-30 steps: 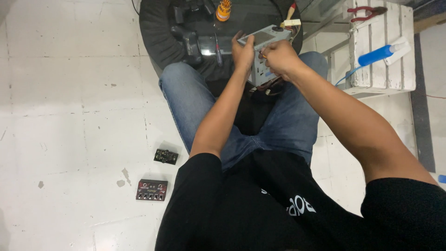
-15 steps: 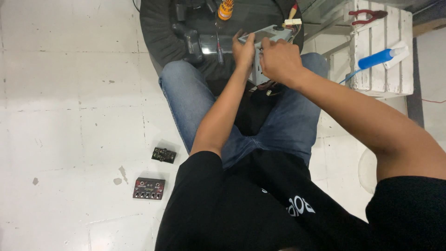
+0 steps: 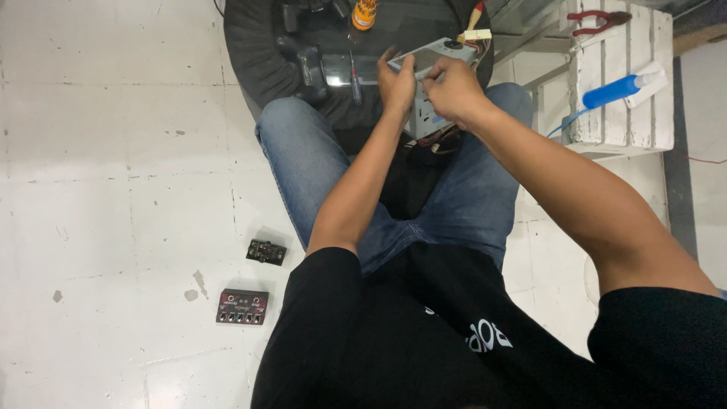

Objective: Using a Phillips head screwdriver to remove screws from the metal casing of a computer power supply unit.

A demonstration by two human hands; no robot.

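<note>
Gripping a grey metal box (image 3: 435,57) with both hands, a seated person in blue jeans works at the near edge of a round dark table (image 3: 257,45). Left hand (image 3: 397,79) is closed around the box's left end, fingers wrapped over its top edge. Right hand (image 3: 454,91) is clamped on the box's near side, knuckles up; what the fingertips do beneath cannot be made out. Coloured wires (image 3: 473,34) spill from the box's far right corner. On the table, just left of the hands, lies a thin screwdriver (image 3: 354,76), and an orange-capped item (image 3: 365,13) stands at the far edge. Right of the table stands a white wooden crate (image 3: 621,113) carrying red pliers (image 3: 598,17) and a blue-and-white bottle (image 3: 625,87). Two small electronic modules, one black (image 3: 266,251) and one dark red (image 3: 241,307), lie on the white tiled floor (image 3: 113,189) beside the person's left leg.
</note>
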